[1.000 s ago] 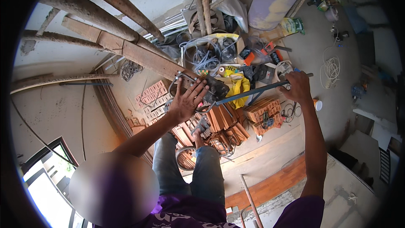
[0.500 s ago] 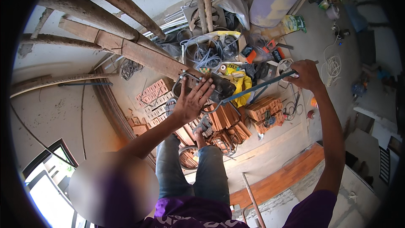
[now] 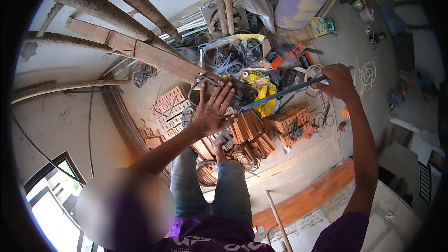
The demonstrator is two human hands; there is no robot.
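My left hand [image 3: 211, 112] lies over the lower end of a long wooden plank [image 3: 158, 63], fingers spread and thumb stretched out to the right. Just beyond its fingertips a bent steel rod [image 3: 190, 94] curves around the plank's end, beside small metal pegs [image 3: 201, 78]. Part of the rod is hidden under the hand. My right hand [image 3: 337, 83] is closed around the upper end of a long blue-grey metal bar [image 3: 284, 94]. The bar slants down to the left, its lower end near the dark metal-looking end of the plank, right of my left hand.
Below stand stacks of orange bricks [image 3: 291, 120] and reddish tiles [image 3: 249, 128]. Clear tubing [image 3: 224, 56], a yellow bag [image 3: 265, 95] and boxes clutter the far floor. Thick wooden poles [image 3: 107, 16] lean at the upper left. A white cable coil [image 3: 367, 75] lies right.
My left thumb has spread out to the right, and that hand sits slightly lower. The bar's lower end has shifted slightly left and up; my right hand has dropped and moved left a little.
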